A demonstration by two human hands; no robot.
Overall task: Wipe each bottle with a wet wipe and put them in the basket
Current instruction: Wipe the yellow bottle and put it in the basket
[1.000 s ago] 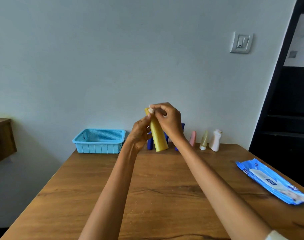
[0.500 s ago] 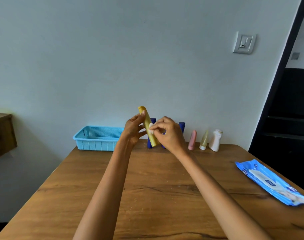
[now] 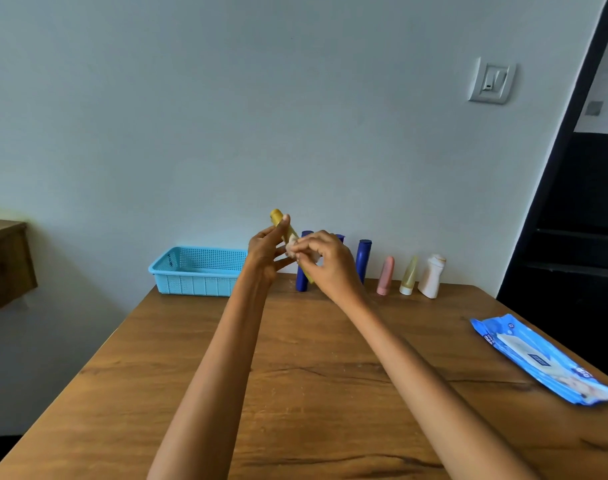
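Both bare arms reach forward over the brown wood-grain table [image 3: 295, 375], hands raised above its far half and close together

Left hand [image 3: 266, 252]: thumb and fingers closed around a slim yellow plastic bottle [image 3: 284, 228], held clear of the table and tilted, cap end up and leaning left. Lower end of the bottle hidden behind the hands

Right hand [image 3: 330, 263]: fingers pinched on a small crumpled white wet wipe [image 3: 292, 245], pressed against the middle of the yellow bottle's body. The two hands meet at the bottle

Light blue perforated plastic basket [image 3: 195, 270] sits at the far left corner of the table against the pale wall, just left of the left hand; contents cannot be seen from this angle

Row of upright bottles along the far edge: dark blue cylindrical bottles [image 3: 363, 259], partly hidden behind the hands so the count is unclear; to their right a pink rounded tube [image 3: 385, 276], a pale yellow translucent tube standing on its white cap [image 3: 408, 276], then a white squat bottle [image 3: 431, 277]

Blue flat pack of wet wipes [image 3: 541, 360] lies at the right edge of the table, well apart from the hands

White wall switch [image 3: 491, 81] high on the right
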